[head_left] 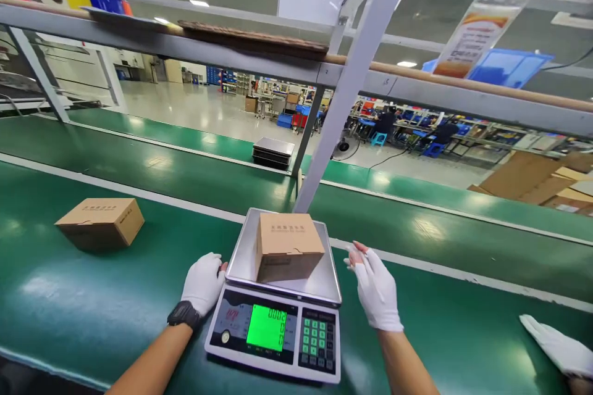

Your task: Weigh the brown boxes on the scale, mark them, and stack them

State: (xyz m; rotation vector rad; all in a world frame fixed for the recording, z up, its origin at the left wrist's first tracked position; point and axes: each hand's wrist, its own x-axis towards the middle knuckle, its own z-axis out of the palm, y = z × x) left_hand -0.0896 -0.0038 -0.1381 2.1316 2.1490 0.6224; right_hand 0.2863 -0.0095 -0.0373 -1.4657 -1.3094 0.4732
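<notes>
A closed brown cardboard box (290, 244) sits on the metal pan of a digital weighing scale (273, 333). The scale's green display is lit and seems to read 0.002 on its top line. My left hand (202, 284), in a white glove with a black watch at the wrist, rests by the pan's left edge, fingers slightly bent and holding nothing; whether it touches the pan is unclear. To the right of the pan, my right hand (376, 289), also white-gloved, is apart from the box with its fingers loosely extended and nothing in them.
Another closed box (102, 222) lies on the green work surface at left. A co-worker's gloved hand (553, 342) rests at the far right. A slanting white post (345, 92) rises behind the scale. A second scale (273, 152) and cardboard cartons (523, 179) stand farther back.
</notes>
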